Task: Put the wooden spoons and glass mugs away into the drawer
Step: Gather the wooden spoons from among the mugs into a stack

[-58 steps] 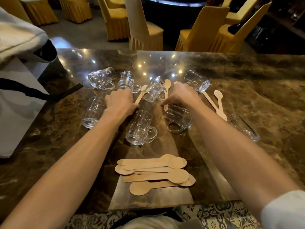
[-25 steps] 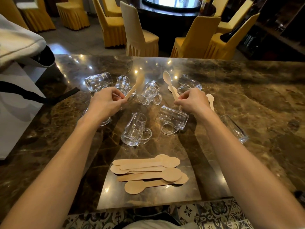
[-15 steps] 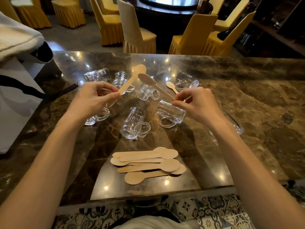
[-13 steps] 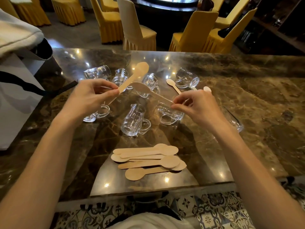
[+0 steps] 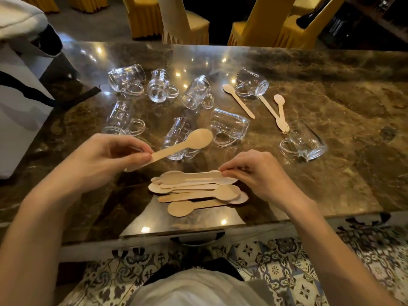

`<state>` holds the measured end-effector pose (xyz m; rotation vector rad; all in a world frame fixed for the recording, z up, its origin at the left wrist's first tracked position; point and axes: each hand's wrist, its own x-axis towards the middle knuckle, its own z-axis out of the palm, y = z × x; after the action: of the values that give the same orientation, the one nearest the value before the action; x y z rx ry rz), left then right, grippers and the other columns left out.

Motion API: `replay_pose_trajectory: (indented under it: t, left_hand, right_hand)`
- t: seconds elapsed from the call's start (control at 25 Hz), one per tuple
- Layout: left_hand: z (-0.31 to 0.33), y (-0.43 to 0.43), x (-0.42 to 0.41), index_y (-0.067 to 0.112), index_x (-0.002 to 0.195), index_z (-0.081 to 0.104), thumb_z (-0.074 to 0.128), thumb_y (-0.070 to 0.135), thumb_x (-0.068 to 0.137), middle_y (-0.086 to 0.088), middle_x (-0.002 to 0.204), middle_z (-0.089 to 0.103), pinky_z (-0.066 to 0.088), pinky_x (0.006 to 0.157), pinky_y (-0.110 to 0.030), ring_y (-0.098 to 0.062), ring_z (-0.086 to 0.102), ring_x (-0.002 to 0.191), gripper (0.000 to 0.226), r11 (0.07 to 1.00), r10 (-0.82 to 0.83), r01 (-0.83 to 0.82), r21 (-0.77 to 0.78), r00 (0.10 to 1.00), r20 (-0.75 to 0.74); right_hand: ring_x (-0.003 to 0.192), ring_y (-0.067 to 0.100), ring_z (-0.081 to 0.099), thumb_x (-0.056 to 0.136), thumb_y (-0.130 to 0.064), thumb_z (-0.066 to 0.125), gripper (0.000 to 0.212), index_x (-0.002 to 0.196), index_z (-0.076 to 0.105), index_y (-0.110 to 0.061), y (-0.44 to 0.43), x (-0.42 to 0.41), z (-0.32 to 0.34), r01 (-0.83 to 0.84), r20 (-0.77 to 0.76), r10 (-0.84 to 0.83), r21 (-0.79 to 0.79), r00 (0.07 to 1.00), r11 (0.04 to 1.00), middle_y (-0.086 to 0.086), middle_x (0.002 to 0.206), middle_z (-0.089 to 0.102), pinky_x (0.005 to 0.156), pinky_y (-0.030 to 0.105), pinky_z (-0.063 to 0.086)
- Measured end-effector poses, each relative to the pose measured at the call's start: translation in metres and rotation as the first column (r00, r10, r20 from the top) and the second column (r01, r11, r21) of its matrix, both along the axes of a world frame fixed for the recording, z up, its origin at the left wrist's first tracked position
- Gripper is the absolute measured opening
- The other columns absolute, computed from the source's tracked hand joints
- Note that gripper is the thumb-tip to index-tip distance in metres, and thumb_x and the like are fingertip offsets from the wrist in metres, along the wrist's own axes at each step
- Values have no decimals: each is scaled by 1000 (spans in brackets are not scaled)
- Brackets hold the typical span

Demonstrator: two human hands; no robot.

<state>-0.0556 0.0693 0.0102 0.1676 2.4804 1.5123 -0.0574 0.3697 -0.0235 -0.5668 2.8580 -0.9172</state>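
My left hand [image 5: 103, 160] pinches the handle of a wooden spoon [image 5: 187, 143], its bowl pointing right and raised above the table. My right hand [image 5: 258, 173] pinches the handle end of another wooden spoon [image 5: 194, 176], which lies on top of the pile of wooden spoons [image 5: 198, 195] near the front edge. Three more wooden spoons [image 5: 238, 100] lie at the back right. Several glass mugs [image 5: 229, 127] lie on their sides across the middle of the marble table [image 5: 331, 173]. A dark drawer handle [image 5: 196, 239] shows under the front edge.
A white bag with black straps [image 5: 19, 107] stands at the left end of the table. Yellow covered chairs [image 5: 185, 25] line the far side. Patterned floor tiles [image 5: 287, 261] lie below the front edge.
Both hands have come back toward me from the mugs, each with a spoon. The right hand's spoon now lies on the pile; the left hand's spoon hovers just behind it.
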Motion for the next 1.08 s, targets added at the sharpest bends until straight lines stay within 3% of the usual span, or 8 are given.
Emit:
replay_pose_trajectory:
  t: [0.08, 0.32, 0.44, 0.6, 0.88, 1.08]
  left_hand:
    - [-6, -2, 5, 33, 84, 74, 67, 33, 69, 3, 83, 72, 50, 64, -12, -12, 64, 76, 18, 1000, -18, 18, -19, 1000, 10]
    - [-20, 0, 22, 39, 85, 73, 65, 44, 69, 14, 87, 72, 47, 75, -23, 0, 65, 84, 18, 989, -90, 98, -111, 993, 73]
    - [-28, 7, 24, 41, 83, 71, 62, 48, 69, 21, 91, 70, 49, 83, -28, 2, 62, 89, 18, 972, -121, 134, -192, 990, 78]
    - [-39, 15, 25, 44, 81, 70, 67, 38, 77, 22, 91, 68, 48, 84, -28, 1, 60, 90, 8, 964, -114, 122, -235, 992, 50]
    - [-49, 19, 31, 42, 81, 69, 70, 33, 77, 16, 89, 67, 49, 78, -27, 1, 58, 86, 10, 958, -35, 11, -287, 996, -80]
    - [-53, 22, 34, 45, 79, 68, 73, 31, 75, 17, 84, 66, 46, 76, -26, 1, 57, 83, 16, 940, -64, 23, -340, 992, -109]
  right_hand:
    - [85, 1, 56, 83, -29, 68, 16, 97, 73, -34, 0, 1, -6, 19, 16, -19, -26, 1000, 999, -18, 86, 66, 74, 23, 48]
    - [82, -21, 51, 80, -27, 72, 13, 93, 74, -31, 0, 2, -15, 92, -15, -94, -105, 995, 990, -30, 70, 54, 69, 0, 38]
    - [82, -14, 53, 82, -29, 70, 12, 93, 74, -33, 1, 0, -18, 95, -8, -96, -78, 995, 992, -26, 78, 61, 67, 7, 40]
    - [91, 4, 53, 84, -29, 68, 12, 95, 74, -32, 1, 0, -20, 86, -12, -86, -32, 996, 996, -15, 91, 70, 76, 23, 43]
    - [92, 5, 50, 84, -28, 68, 14, 97, 74, -29, -2, -4, -19, 85, -53, -85, 3, 995, 996, -11, 95, 71, 82, 24, 32]
    - [94, 10, 54, 85, -29, 67, 15, 99, 74, -28, -4, -4, -19, 56, -37, -55, 21, 998, 998, -9, 97, 71, 88, 31, 40]
